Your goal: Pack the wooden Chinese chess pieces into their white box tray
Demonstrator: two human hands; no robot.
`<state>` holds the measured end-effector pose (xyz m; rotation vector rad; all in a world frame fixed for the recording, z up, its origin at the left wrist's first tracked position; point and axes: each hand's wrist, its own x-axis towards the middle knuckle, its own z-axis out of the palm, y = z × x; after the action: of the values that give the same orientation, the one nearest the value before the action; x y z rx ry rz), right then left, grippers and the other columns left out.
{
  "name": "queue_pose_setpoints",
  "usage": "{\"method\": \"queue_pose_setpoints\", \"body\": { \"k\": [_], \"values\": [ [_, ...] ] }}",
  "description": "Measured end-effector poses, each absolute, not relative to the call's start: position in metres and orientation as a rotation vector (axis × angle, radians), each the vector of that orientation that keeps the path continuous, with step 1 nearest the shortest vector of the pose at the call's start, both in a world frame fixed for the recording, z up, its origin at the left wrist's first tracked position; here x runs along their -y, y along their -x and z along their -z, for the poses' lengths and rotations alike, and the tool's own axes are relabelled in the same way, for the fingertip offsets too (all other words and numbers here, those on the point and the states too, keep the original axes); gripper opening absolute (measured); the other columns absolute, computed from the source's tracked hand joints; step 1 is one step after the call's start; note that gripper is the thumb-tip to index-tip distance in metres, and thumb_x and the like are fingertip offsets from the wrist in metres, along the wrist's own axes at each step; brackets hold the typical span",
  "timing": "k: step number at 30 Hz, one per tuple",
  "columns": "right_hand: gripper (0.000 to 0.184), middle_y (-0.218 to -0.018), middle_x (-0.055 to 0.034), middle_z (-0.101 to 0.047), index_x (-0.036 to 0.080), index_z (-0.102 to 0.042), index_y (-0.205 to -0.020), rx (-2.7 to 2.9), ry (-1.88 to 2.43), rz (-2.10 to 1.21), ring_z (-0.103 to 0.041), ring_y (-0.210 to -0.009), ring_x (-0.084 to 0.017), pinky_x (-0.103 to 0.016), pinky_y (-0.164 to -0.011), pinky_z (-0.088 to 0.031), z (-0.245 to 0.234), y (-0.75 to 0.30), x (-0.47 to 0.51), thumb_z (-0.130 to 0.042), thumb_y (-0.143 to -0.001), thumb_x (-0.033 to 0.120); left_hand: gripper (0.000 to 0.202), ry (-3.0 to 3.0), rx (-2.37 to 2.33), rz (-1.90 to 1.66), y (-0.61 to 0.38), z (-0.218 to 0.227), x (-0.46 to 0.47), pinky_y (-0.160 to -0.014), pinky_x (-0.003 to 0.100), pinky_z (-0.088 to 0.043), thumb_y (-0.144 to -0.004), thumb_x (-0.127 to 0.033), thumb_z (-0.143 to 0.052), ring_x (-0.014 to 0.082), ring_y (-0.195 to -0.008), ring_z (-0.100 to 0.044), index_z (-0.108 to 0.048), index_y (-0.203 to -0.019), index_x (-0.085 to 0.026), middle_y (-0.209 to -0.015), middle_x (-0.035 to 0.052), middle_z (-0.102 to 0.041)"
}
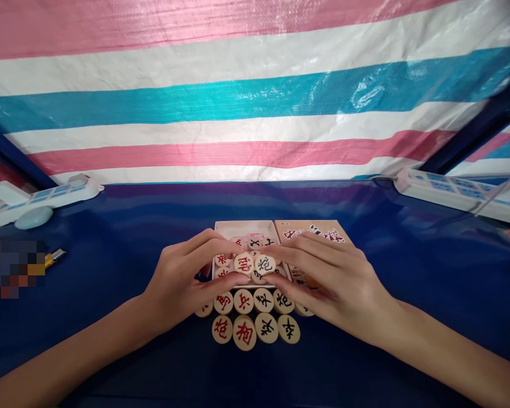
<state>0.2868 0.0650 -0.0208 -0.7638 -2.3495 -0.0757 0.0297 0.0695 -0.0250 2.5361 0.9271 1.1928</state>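
Grip of the left hand [172, 280] is narrow, pinching a round piece with a red sign [243, 264] by its edge, mid-frame. Just right of it, looking like they touch, is a round piece with a black sign [264, 264], pinched by the right hand [340, 280]. Each hand is nearest its own piece. Both flat faces point toward the bottom of the frame. Behind and below them sits the white box [227, 228] on the counter [131, 226]; how high they are over it, you can't tell.
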Motion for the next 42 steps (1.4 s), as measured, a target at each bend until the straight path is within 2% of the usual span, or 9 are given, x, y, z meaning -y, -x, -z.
{"method": "queue_pose_setpoints", "body": {
  "k": [8,13,24,30,36,39,42],
  "values": [
    [0.036,-0.096,0.0005,-0.068,0.022,-0.060,-0.125,2.347,0.758,0.056,-0.063,-0.090,-0.012,-0.027,-0.084,-0.049,0.021,-0.287,-0.064,-0.070,-0.090,0.024,0.027,-2.519,-0.900,-1.203,-0.028,0.026,-0.069,-0.057,0.019,-0.043,-0.083,-0.022,-0.078,0.0045,-0.062,-0.048,-0.066,-0.107,-0.019,-0.094,-0.0009,-0.065],
    [0.038,-0.093,0.0017,-0.068,0.024,-0.060,-0.124,2.296,0.749,-0.039,-0.063,-0.086,-0.012,-0.026,-0.074,-0.050,0.018,-0.284,-0.063,-0.073,-0.088,0.024,0.026,-2.507,-0.876,-1.209,-0.028,0.026,-0.069,-0.057,0.019,-0.044,-0.083,-0.022,-0.078,0.0047,-0.063,-0.049,-0.066,-0.106,-0.019,-0.094,-0.0004,-0.065],
    [0.038,-0.106,0.0006,-0.072,0.029,-0.066,-0.121,2.116,0.850,-0.202,-0.068,-0.092,-0.013,-0.025,-0.079,-0.055,0.020,-0.281,-0.058,-0.075,-0.085,0.025,0.030,-2.464,-0.872,-1.313,-0.030,0.026,-0.067,-0.052,0.019,-0.044,-0.081,-0.024,-0.080,0.0050,-0.058,-0.049,-0.067,-0.107,-0.019,-0.084,-0.0017,-0.065],
    [0.039,-0.097,0.0015,-0.069,0.032,-0.067,-0.122,2.085,0.871,-0.388,-0.063,-0.071,-0.009,-0.024,-0.064,-0.054,0.020,-0.280,-0.061,-0.076,-0.084,0.026,0.031,-2.492,-0.932,-1.412,-0.030,0.028,-0.065,-0.051,0.018,-0.045,-0.080,-0.025,-0.080,0.0049,-0.055,-0.051,-0.069,-0.109,-0.019,-0.074,-0.0039,-0.064],
    [0.040,-0.096,0.0011,-0.068,0.032,-0.067,-0.122,2.065,0.859,-0.433,-0.051,-0.055,-0.006,-0.022,-0.051,-0.047,0.022,-0.281,-0.059,-0.076,-0.084,0.026,0.031,-2.530,-0.971,-1.437,-0.031,0.029,-0.063,-0.052,0.020,-0.048,-0.081,-0.029,-0.080,0.0061,-0.055,-0.054,-0.069,-0.109,-0.023,-0.075,-0.0034,-0.069],
    [0.038,-0.097,0.0004,-0.070,0.032,-0.068,-0.120,2.058,0.863,-0.409,-0.055,-0.056,-0.007,-0.023,-0.051,-0.048,0.021,-0.281,-0.059,-0.076,-0.083,0.026,0.029,-2.550,-1.017,-1.442,-0.031,0.027,-0.061,-0.056,0.024,-0.052,-0.080,-0.033,-0.081,0.0091,-0.059,-0.058,-0.069,-0.105,-0.026,-0.075,-0.0032,-0.070],
    [0.038,-0.103,-0.0009,-0.072,0.032,-0.068,-0.119,2.062,0.876,-0.378,-0.064,-0.068,-0.011,-0.025,-0.059,-0.053,0.021,-0.281,-0.060,-0.077,-0.083,0.026,0.027,-2.560,-1.055,-1.425,-0.032,0.025,-0.060,-0.060,0.028,-0.056,-0.081,-0.035,-0.080,0.0114,-0.060,-0.061,-0.068,-0.104,-0.028,-0.075,-0.0029,-0.072]
  ]
}}
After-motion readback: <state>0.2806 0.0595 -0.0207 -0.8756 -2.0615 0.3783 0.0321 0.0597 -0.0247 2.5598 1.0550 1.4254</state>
